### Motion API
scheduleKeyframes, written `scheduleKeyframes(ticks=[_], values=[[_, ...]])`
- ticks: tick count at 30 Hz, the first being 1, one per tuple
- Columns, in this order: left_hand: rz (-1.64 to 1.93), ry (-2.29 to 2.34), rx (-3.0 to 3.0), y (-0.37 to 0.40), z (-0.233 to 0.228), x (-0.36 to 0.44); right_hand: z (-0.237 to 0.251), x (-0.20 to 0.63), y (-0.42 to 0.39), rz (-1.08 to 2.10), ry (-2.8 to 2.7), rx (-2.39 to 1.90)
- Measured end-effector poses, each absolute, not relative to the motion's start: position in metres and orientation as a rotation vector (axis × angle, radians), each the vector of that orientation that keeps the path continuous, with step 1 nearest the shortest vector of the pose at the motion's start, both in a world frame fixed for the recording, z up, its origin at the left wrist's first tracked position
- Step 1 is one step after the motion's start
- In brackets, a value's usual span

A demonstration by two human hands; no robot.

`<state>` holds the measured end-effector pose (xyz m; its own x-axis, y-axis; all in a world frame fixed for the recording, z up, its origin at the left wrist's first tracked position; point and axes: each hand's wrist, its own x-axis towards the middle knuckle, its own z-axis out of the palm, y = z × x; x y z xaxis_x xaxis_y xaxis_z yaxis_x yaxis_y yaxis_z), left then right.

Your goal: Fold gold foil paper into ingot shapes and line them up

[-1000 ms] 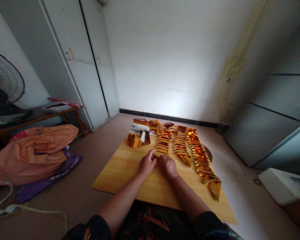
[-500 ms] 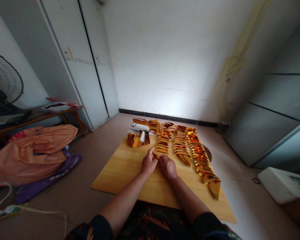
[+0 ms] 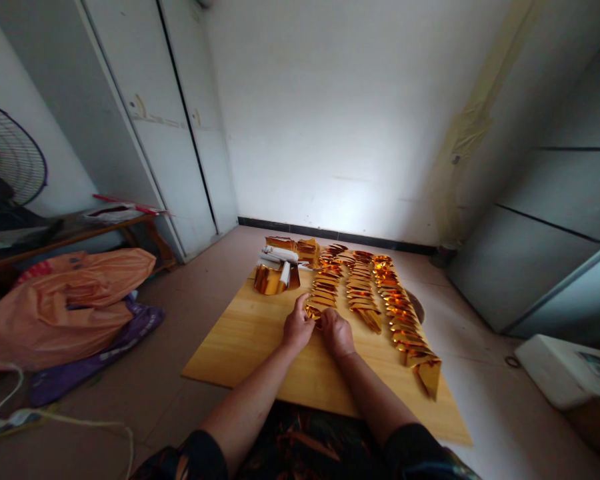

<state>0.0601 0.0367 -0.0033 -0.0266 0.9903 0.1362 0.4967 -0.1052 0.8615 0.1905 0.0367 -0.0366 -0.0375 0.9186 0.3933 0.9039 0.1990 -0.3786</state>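
Between my two hands is a piece of shiny gold foil paper [image 3: 313, 313], partly covered by fingers. My left hand [image 3: 299, 329] grips its left side, index finger raised along the edge. My right hand [image 3: 338, 332] has its fingers curled on the right side of the same piece. Just beyond lies a column of folded gold foil papers [image 3: 325, 290]. To its right runs a second column of folded foil [image 3: 363, 293], and a longer third one [image 3: 405, 320] reaches toward the board's right front.
The wooden board [image 3: 245, 347] carries everything. At its back left are a curved gold sheet [image 3: 269, 280], white rolls [image 3: 279, 255] and stacked gold sheets [image 3: 307, 250]. An orange bag [image 3: 80, 300] lies on the floor left; a white box [image 3: 563, 370] stands right.
The foil piece between my hands now shows a wider, more opened shape, and my right hand has shifted slightly to the right. The foil columns are unchanged.
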Motion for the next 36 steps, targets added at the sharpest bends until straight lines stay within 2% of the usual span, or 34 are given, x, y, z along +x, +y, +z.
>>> scheduleKeyframes(ticks=[9, 22, 36], values=[[1.006, 1.600, 1.712, 0.038, -0.003, 0.058, -0.028, 0.192, 0.034, 0.145, -1.908, -1.714], [1.067, 1.550, 1.654, 0.041, -0.002, 0.056, -0.019, 0.189, 0.024, -0.039, -1.952, -1.618], [1.071, 1.530, 1.629, 0.041, -0.006, 0.057, -0.017, 0.190, 0.023, 0.052, -1.930, -1.589]])
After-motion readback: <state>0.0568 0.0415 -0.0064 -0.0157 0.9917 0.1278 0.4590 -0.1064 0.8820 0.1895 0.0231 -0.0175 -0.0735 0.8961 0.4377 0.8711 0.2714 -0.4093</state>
